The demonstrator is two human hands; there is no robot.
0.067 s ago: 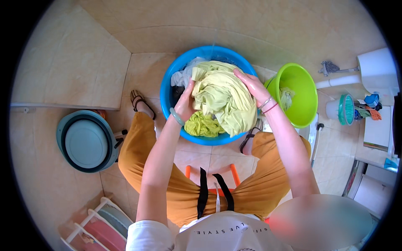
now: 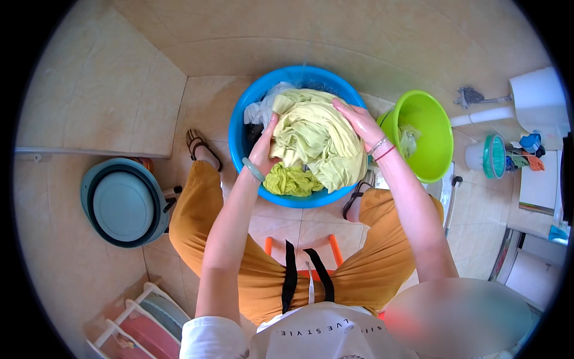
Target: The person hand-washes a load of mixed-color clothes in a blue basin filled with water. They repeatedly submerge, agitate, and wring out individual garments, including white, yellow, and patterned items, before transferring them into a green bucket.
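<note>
A large bunched pale yellow-green cloth (image 2: pixel 314 134) is held between my two hands over a round blue basin (image 2: pixel 240 110). My left hand (image 2: pixel 263 146), with a jade-coloured bangle at the wrist, presses its left side. On its upper right side lies my right hand (image 2: pixel 360 124), fingers curved over the fabric. Below the bundle a brighter lime-green cloth (image 2: pixel 292 180) rests in the basin. White fabric (image 2: pixel 268 106) and something dark show at the basin's left inside. Water glints at its far rim. The bundle hides most of the basin's inside.
Right of the basin, a lime-green bucket (image 2: pixel 435 140) leans with a pale crumpled piece inside. Stacked grey-blue basins (image 2: pixel 122 202) stand at left. A white rack (image 2: pixel 134 305) holds pink and grey basins at lower left. Tiled wall (image 2: pixel 287 36) rises behind the basin.
The cloth bundle has shifted very slightly between my hands, its folds turning a little. Both hands keep nearly the same place.
</note>
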